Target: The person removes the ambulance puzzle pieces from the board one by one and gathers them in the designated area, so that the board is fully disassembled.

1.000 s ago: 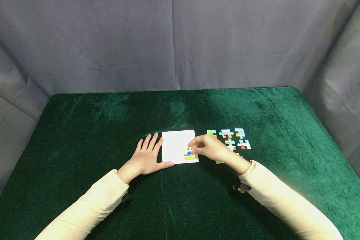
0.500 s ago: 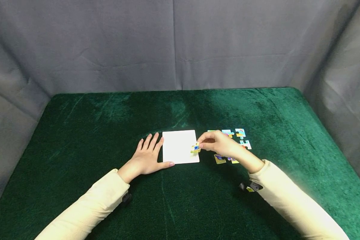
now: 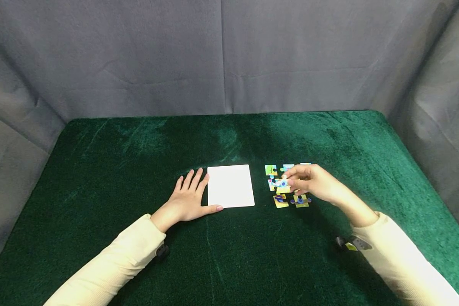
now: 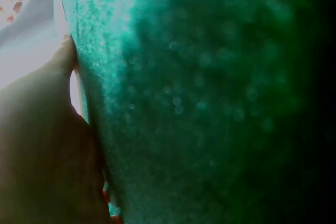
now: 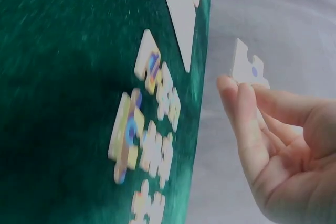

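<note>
My right hand (image 3: pixel 315 183) pinches a jigsaw puzzle piece (image 5: pixel 244 69) between thumb and fingers, above the laid-out puzzle pieces. The pinched piece is pale with a blue spot and a straight edge. Spread flat, my left hand (image 3: pixel 184 203) lies at the left side of a white square board (image 3: pixel 230 187). Its thumb touches the board's lower left corner, and the index fingertip is at the left edge. Right of the board lie several loose pieces, among them a green one (image 3: pixel 270 170) and a yellow and purple one (image 3: pixel 281 201). My right hand hides some of them.
A green velvet cloth (image 3: pixel 229 250) covers the table. Grey curtains (image 3: pixel 145 59) hang behind it and on both sides. In the left wrist view, the cloth (image 4: pixel 184 103) is blurred and the hand (image 4: pixel 44 145) is mostly in shadow.
My right hand has lifted the puzzle piece from the board's lower right corner and carried it right, over the loose pieces. The left hand has stayed in place.
</note>
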Motion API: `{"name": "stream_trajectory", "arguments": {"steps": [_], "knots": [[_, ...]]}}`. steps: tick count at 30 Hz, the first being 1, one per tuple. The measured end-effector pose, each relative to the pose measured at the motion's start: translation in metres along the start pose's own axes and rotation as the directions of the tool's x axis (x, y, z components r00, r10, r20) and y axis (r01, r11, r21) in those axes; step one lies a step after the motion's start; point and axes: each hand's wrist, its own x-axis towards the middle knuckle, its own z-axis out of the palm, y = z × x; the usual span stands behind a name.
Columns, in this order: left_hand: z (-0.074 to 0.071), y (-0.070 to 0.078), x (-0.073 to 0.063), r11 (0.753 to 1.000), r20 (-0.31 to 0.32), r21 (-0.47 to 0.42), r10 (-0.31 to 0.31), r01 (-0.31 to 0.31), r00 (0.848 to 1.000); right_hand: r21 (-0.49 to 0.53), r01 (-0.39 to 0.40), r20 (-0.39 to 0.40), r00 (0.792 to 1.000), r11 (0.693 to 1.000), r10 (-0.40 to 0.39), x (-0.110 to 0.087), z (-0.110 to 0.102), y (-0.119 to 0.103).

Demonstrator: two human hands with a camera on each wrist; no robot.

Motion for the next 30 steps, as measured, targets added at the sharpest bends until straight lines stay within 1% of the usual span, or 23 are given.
{"name": "stream_trajectory", "arguments": {"steps": [4, 9, 15, 23, 26, 30], "knots": [[0.000, 0.000, -0.001, 1.000, -0.003, -0.010, -0.001, 0.001, 1.000, -0.002, -0.026, -0.012, 1.000, 1.000, 0.026, -0.009, -0.009, 0.005], [0.001, 0.000, 0.000, 1.000, -0.004, -0.013, -0.002, 0.002, 1.000, -0.007, -0.052, -0.012, 0.999, 0.999, 0.051, -0.015, -0.016, 0.017], [0.000, 0.001, 0.000, 1.000, -0.003, -0.009, -0.004, 0.004, 1.000, -0.017, -0.085, 0.005, 0.996, 0.996, 0.085, -0.020, -0.024, 0.029], [0.001, 0.001, 0.000, 1.000, -0.004, -0.011, -0.002, 0.001, 1.000, -0.062, -0.118, 0.029, 0.992, 0.991, 0.120, -0.029, -0.034, 0.044], [0.001, 0.000, 0.000, 1.000, -0.007, -0.008, -0.001, 0.001, 1.000, -0.057, -0.127, 0.033, 0.991, 0.990, 0.128, -0.032, -0.036, 0.048], [0.000, 0.001, -0.001, 1.000, -0.009, -0.008, -0.001, 0.000, 1.000, -0.050, -0.158, 0.031, 0.987, 0.986, 0.160, -0.036, -0.039, 0.054]]}}
